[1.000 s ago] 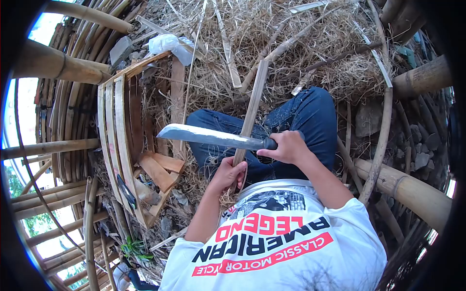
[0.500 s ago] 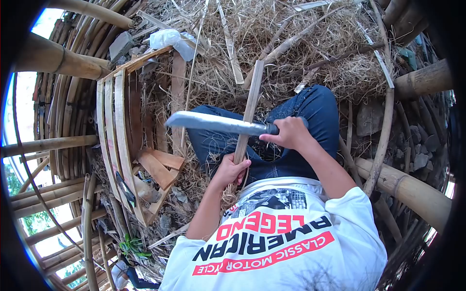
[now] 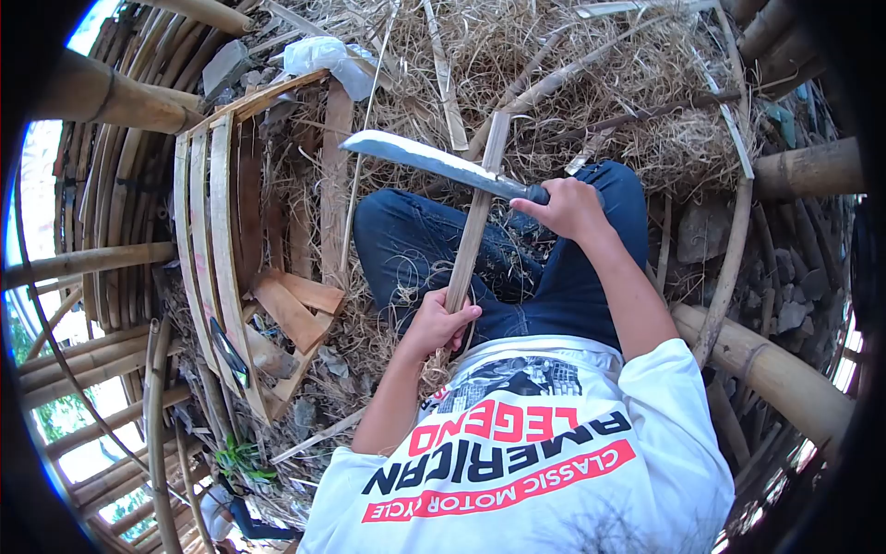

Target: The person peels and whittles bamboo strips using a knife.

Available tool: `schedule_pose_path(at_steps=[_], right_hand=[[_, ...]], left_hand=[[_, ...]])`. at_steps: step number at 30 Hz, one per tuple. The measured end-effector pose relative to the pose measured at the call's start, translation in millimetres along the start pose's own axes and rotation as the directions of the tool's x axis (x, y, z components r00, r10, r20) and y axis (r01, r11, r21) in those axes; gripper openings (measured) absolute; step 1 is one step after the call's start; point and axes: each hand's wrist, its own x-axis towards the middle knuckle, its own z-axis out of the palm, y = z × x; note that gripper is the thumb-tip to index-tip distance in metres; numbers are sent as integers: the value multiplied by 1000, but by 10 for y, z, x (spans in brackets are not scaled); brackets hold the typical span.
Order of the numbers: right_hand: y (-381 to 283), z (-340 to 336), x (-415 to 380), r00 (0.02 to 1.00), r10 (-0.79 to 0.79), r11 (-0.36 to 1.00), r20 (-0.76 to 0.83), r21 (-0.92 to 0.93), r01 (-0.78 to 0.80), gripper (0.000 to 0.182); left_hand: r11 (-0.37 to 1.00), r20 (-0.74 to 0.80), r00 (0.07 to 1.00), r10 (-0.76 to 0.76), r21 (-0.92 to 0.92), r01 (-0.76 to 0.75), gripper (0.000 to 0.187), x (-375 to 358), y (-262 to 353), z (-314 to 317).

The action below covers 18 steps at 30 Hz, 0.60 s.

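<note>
My right hand (image 3: pixel 569 207) is closed around the dark handle of a machete (image 3: pixel 429 166). The long blade points left and lies across the upper part of a bamboo strip (image 3: pixel 473 231), seemingly touching it. Fingers of my left hand (image 3: pixel 441 321) wrap round the strip's lower end, thumb on top, near my lap. The strip stands up at a slant, away from me, between my legs in dark trousers (image 3: pixel 397 235). Thin curled shavings (image 3: pixel 434 367) hang below my left hand and lie on the trousers.
On the left stands a wooden crate (image 3: pixel 224 222) with loose board pieces (image 3: pixel 293 314). A plastic bag (image 3: pixel 323 60) lies at its far corner. Shavings (image 3: pixel 554 83) cover the ground ahead. Thick bamboo poles (image 3: pixel 775 365) flank both sides, with stones (image 3: pixel 794 314) at the right.
My right hand and the machete have moved away from me along the strip, toward its far end, the blade tip rising. My left hand keeps its hold low on the strip.
</note>
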Motion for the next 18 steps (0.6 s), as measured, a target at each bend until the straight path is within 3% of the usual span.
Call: schedule_pose_path(at_steps=[3,5,7,13,16,18], right_hand=[[71,-21,104,998,-53,994,-41,-103,48,77],[63,-67,178,998,65,998,2,-17,-65,73],[49,-70,242,997,69,997,-19,29,-69,70],[63,-68,308,994,105,989,33,-103,-101,72],[262,-26,543,966,226,972,-123,101,-214,78],[496,-106,812,950,299,923,-89,278,-265,78]], left_hand=[[999,-9,1000,0,32,0,25,6,23,17],[996,2,1000,-27,89,26,24,-35,80,28],[998,-6,1000,-11,64,11,25,-36,24,1],[998,-1,1000,-24,65,24,26,-1,34,9],[988,5,998,-59,140,58,26,-104,52,36],[978,9,997,-73,195,70,26,-171,37,36]])
